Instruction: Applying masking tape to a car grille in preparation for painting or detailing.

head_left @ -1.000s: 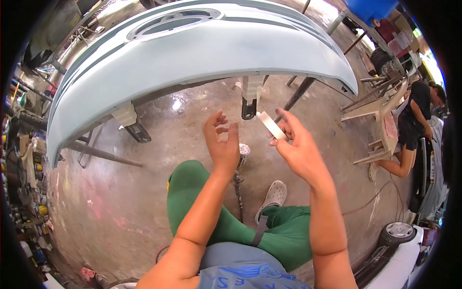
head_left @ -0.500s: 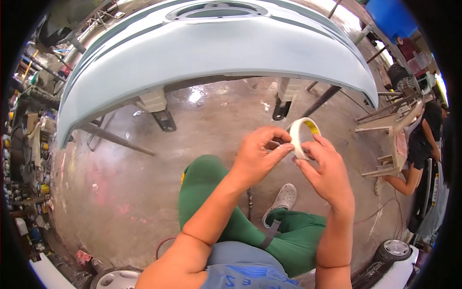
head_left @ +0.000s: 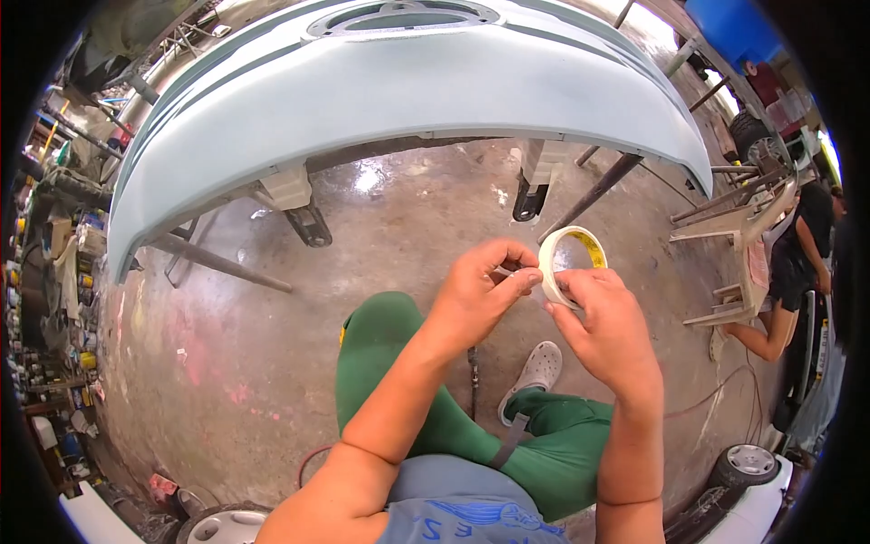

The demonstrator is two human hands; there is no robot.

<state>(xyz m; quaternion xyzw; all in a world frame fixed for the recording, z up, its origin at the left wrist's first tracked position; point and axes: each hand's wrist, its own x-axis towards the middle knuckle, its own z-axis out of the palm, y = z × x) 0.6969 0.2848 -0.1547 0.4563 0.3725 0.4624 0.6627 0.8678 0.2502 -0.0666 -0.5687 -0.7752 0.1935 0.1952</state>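
Observation:
A roll of off-white masking tape [head_left: 547, 280] with a yellow inner core is held up in front of my knees. My right hand [head_left: 605, 328] grips its near right side, thumb outside and fingers reaching into the ring. At the roll's left rim, my left hand [head_left: 485, 295] is closed in a pinch, thumb and forefinger against the tape. Whether a loose end lies between those fingertips is too small to see. Beyond both hands, a pale grey-blue car bumper [head_left: 408, 86] with an oval opening spans the view, raised off the floor on supports.
A dark metal leg [head_left: 594, 195] slants down under the bumper on the right, another pole [head_left: 222, 263] on the left. At the right stand a beige plastic chair [head_left: 734, 245] and another person [head_left: 802, 249]. Shelves with cans [head_left: 82, 317] line the left. A wheel [head_left: 745, 464] lies lower right.
The tape roll has turned so its ring faces me more openly and has shifted slightly down. My left fingertips moved a little left with its rim; my right hand dropped slightly.

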